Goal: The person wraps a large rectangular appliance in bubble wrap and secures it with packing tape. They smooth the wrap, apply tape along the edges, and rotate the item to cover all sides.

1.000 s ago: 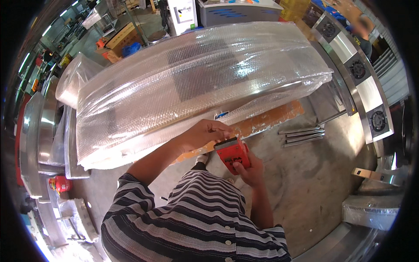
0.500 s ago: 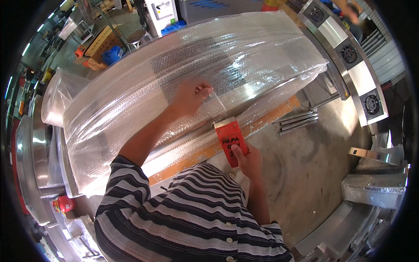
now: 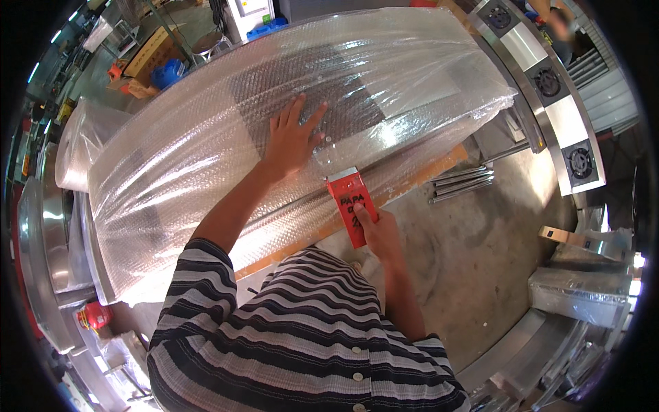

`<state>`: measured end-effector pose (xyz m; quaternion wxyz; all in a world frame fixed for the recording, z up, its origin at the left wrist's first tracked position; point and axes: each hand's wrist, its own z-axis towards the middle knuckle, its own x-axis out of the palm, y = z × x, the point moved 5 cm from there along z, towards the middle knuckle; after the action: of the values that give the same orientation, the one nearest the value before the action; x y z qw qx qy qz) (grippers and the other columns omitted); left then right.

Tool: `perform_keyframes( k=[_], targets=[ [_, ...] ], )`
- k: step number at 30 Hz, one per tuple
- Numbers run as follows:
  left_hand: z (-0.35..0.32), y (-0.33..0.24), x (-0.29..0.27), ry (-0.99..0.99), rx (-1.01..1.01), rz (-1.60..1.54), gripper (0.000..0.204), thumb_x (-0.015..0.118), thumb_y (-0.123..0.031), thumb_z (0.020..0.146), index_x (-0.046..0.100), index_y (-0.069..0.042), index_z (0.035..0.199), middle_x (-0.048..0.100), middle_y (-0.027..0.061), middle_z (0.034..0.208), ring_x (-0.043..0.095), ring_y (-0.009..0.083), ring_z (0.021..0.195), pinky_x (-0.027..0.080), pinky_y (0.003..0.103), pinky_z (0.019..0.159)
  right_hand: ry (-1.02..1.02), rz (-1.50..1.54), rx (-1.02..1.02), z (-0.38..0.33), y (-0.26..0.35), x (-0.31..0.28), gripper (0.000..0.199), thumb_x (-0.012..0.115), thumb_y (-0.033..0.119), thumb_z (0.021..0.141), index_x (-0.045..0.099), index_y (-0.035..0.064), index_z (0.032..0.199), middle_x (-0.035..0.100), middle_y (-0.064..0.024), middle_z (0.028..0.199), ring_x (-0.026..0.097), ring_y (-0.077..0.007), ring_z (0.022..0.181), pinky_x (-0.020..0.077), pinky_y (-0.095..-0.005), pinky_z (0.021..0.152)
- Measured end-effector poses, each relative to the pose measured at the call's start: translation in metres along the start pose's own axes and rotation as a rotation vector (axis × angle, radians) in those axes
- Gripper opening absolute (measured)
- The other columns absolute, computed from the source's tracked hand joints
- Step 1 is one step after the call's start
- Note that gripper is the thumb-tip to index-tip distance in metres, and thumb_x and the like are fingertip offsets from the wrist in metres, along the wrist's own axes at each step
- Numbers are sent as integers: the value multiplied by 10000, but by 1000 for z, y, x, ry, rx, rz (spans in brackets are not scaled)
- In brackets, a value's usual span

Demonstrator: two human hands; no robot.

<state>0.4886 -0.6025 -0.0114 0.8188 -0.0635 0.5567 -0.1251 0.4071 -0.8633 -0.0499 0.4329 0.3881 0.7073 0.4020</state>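
Note:
A long metal appliance wrapped in clear bubble wrap (image 3: pixel 206 137) lies across the view on a wooden base (image 3: pixel 439 168). My left hand (image 3: pixel 292 137) presses flat on top of the wrap with fingers spread. My right hand (image 3: pixel 377 233) grips a red tape dispenser (image 3: pixel 351 202) held upright against the wrap's near side, just below and right of the left hand.
Several metal rods (image 3: pixel 463 184) lie on the concrete floor (image 3: pixel 473 261) to the right. Stainless units with round fans (image 3: pixel 549 82) stand at far right. Another wrapped bundle (image 3: pixel 79 141) sits left, with steel parts (image 3: pixel 38 261) and a cardboard box (image 3: pixel 147 55) beyond.
My left hand slid from the near edge beside the dispenser up onto the top of the wrap and spread flat. The red dispenser rose and turned upright against the wrap.

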Motion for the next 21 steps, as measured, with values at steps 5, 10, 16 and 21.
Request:
perform_keyframes(
  k=[5,10,16,21],
  targets=[
    [-14,-12,-13,-100,42,-7,504,695,-268,947,567,-155,1421,458,231,1493,426,395,1405,365,552,1107,41,34,14,3,-16,-2,535,659,488,994,724,-22,846,605,-5,654,513,-80,615,430,-311,563],
    [-130,-67,-21,-129,185,-271,370,774,-140,825,679,-55,1173,662,145,1171,611,331,1170,465,449,1019,57,35,18,0,-6,-5,534,665,491,991,736,-27,882,615,-9,671,527,-81,633,441,-314,576],
    [-171,-95,14,-56,103,48,534,792,-280,839,651,-96,1320,658,64,1127,627,242,1063,470,413,896,73,56,15,-3,-2,-5,515,668,474,994,750,-32,935,644,-13,698,540,-80,647,447,-312,586],
    [-153,-90,28,-137,-48,40,537,777,-254,860,626,-88,1348,642,73,1055,616,263,971,492,410,821,116,86,-8,1,0,-13,491,679,454,995,751,-30,950,656,-4,733,541,-71,658,444,-301,593]
  ],
)
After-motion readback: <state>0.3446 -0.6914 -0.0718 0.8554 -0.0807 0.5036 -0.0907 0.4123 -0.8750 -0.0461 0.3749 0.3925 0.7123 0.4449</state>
